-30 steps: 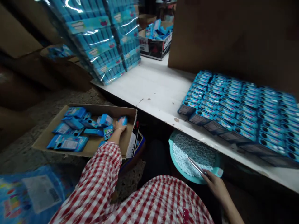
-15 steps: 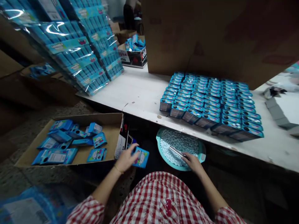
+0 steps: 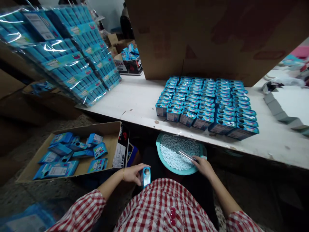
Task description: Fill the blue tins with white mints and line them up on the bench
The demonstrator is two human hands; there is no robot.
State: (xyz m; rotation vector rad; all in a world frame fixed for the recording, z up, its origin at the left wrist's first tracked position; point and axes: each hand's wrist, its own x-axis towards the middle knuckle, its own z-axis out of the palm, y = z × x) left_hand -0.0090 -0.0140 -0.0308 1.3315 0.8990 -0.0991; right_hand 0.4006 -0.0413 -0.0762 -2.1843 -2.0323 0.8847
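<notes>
My left hand (image 3: 133,173) is closed round a small blue box (image 3: 146,176), held upright over my lap with its round top hole facing up. My right hand (image 3: 204,166) grips a metal scoop (image 3: 186,156) that lies in a teal bowl (image 3: 158,145) of small white pellets, tucked under the table edge. On the white table (image 3: 135,100) above stands a tight block of several upright blue boxes (image 3: 207,104). To my left, an open cardboard carton (image 3: 109,137) on the floor holds several loose flat blue boxes.
Shrink-wrapped stacks of blue boxes (image 3: 65,54) lean on the table's left end. A big brown cardboard sheet (image 3: 212,35) rises behind the block of boxes. A smaller carton of boxes (image 3: 129,62) sits at the back. Grey shapes (image 3: 281,109) lie at the table's right.
My left hand lifted a blue box out of the floor carton and brought it in front of my lap, turning it upright. My right hand stayed on the scoop in the bowl.
</notes>
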